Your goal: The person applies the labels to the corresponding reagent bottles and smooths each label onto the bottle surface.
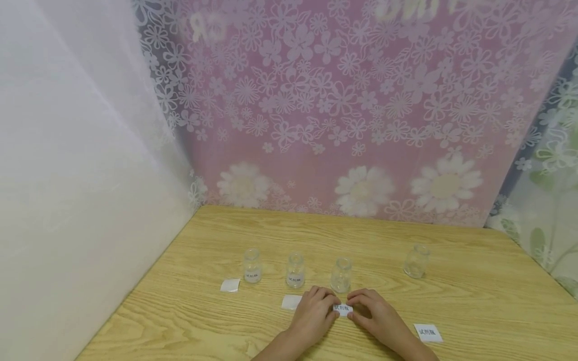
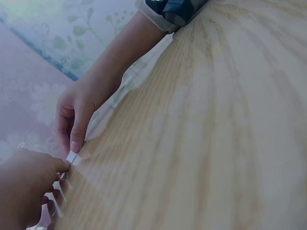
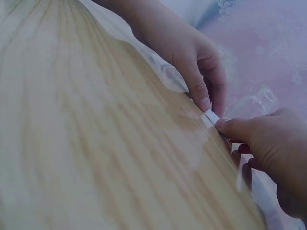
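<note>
Between my two hands is a small white label [image 1: 344, 311] with dark handwritten characters. My left hand [image 1: 311, 313] pinches its left end, and my right hand [image 1: 378, 317] pinches the right end; thumbs and fingertips meet at the label's edges. In the right wrist view the label [image 3: 211, 116] appears as a thin white strip held low near the tabletop. Just beyond the hands stands a clear glass bottle [image 1: 341, 276] showing no label. Two similar bottles to its left, one farther left [image 1: 252, 265] and one nearer [image 1: 295, 269], carry labels low on their fronts.
Another clear bottle [image 1: 416, 261] stands unlabelled at the right. A lettered white label [image 1: 428, 333] lies right of my right hand. Two plain white pieces lie at the left, one outer piece [image 1: 231, 285] and one inner piece [image 1: 291, 302], on the wood-grain table [image 1: 180, 311].
</note>
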### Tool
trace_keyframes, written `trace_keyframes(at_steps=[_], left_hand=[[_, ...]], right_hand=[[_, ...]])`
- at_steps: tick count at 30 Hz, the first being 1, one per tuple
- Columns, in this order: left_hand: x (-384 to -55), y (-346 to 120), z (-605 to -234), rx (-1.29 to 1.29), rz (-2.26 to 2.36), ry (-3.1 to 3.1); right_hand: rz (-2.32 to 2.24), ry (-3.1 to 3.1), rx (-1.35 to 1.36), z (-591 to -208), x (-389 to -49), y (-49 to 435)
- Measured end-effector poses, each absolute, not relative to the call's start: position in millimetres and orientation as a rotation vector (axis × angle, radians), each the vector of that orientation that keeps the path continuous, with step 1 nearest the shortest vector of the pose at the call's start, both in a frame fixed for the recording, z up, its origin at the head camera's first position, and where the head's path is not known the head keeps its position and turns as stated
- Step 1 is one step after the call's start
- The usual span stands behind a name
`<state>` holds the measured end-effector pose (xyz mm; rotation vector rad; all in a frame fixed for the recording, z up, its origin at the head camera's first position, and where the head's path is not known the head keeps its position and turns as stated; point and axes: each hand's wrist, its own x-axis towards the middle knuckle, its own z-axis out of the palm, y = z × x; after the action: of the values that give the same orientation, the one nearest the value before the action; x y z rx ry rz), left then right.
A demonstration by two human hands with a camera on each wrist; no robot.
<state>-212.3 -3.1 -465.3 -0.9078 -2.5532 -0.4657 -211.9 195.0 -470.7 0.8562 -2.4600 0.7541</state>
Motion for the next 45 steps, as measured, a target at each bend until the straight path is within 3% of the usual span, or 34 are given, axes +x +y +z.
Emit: trace_keyframes(at_steps=[18,28,36,45], left_hand=[[-214,-1,-468,-0.884,-0.589,-2.600],[-217,3,-467,-0.758,-1.590,-2.458],[-217,7,-463,-0.557,-2.218,-2.223],[-215,7,-459,-0.585,-2.485,-2.056]], right_hand=[[0.830,-2.471,0.821,-470,-211,194],[1.449,-2.462,0.756,-463,-208,190],[1.584,-2.326,0.503,-458,-205,184],[1.610,-2.258,0.488,-456,-204,183]])
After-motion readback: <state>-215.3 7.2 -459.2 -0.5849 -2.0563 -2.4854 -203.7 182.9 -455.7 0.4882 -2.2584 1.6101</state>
